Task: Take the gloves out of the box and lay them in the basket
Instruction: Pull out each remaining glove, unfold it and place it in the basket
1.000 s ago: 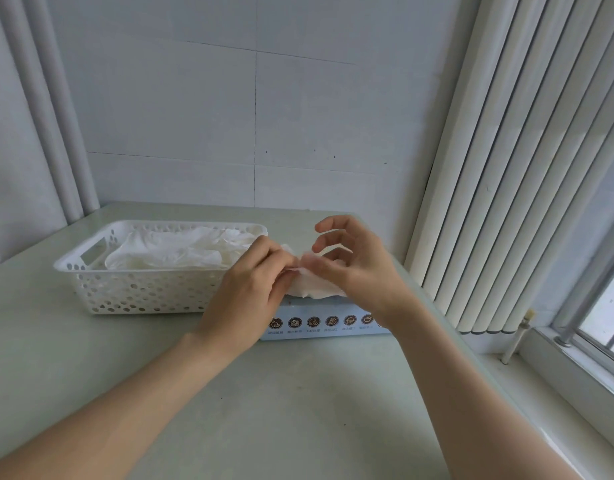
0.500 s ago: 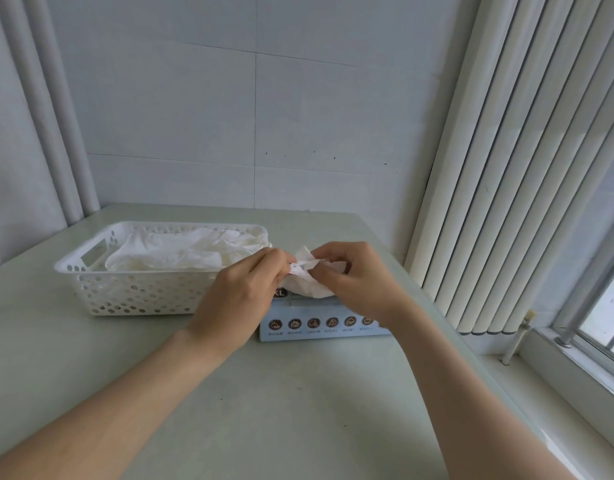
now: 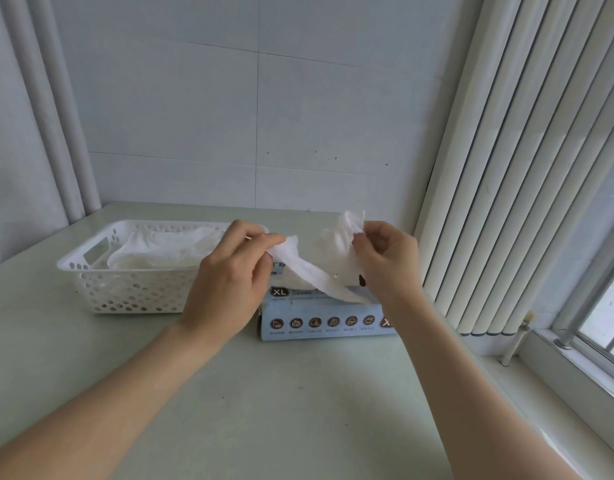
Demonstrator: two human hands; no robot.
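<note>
A thin white glove [image 3: 319, 268] is stretched between both hands above the light blue glove box [image 3: 326, 318] marked XL. My left hand [image 3: 229, 282] pinches its left end and my right hand [image 3: 388, 261] pinches its right end, a little higher. The glove's lower part still trails down to the box top. To the left stands the white perforated basket [image 3: 125, 292], with several white gloves [image 3: 167, 251] piled inside it.
The box and basket sit on a pale green table [image 3: 264, 393] against a grey tiled wall. Vertical blinds [image 3: 523, 168] hang close on the right, with a window sill [image 3: 575, 375] below them. Grey pipes [image 3: 56, 116] run up the left corner.
The hands, close together over the box a second ago, have lifted and moved apart, pulling the crumpled glove out and spreading it wide.
</note>
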